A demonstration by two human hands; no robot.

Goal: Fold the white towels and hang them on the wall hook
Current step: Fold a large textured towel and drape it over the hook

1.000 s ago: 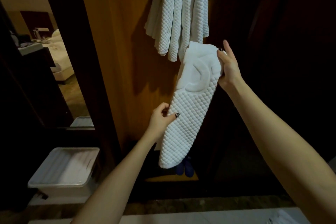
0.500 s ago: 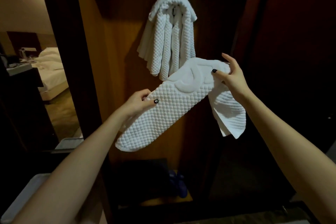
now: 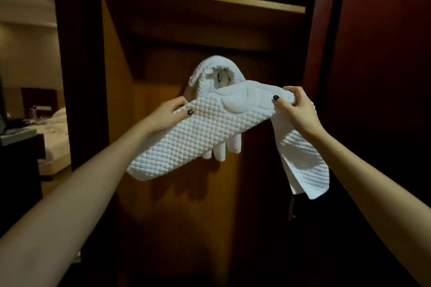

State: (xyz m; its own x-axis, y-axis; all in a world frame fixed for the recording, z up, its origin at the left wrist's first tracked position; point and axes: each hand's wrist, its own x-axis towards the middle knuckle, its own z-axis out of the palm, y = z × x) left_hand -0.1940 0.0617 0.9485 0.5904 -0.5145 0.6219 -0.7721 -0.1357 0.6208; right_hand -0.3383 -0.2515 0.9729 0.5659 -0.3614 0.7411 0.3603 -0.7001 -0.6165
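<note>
I hold a folded white quilted towel (image 3: 198, 133) stretched almost level in front of the wooden wall. My left hand (image 3: 169, 114) pinches its left upper edge, thumb on the front. My right hand (image 3: 296, 109) grips its right end, and a loose flap (image 3: 300, 158) hangs down from there. Behind it, another white towel (image 3: 210, 74) hangs bunched on the wall; the hook itself is hidden under that towel.
A wooden shelf (image 3: 210, 0) juts out above the hung towel. A dark wooden panel (image 3: 384, 77) stands on the right. On the left, a doorway opens onto a room with a bed (image 3: 56, 128) and a dark desk (image 3: 18, 158).
Both hands have lifted the towel from hanging nearly vertical to almost level, up in front of the hung towel. The view has tilted upward, bringing the shelf into sight.
</note>
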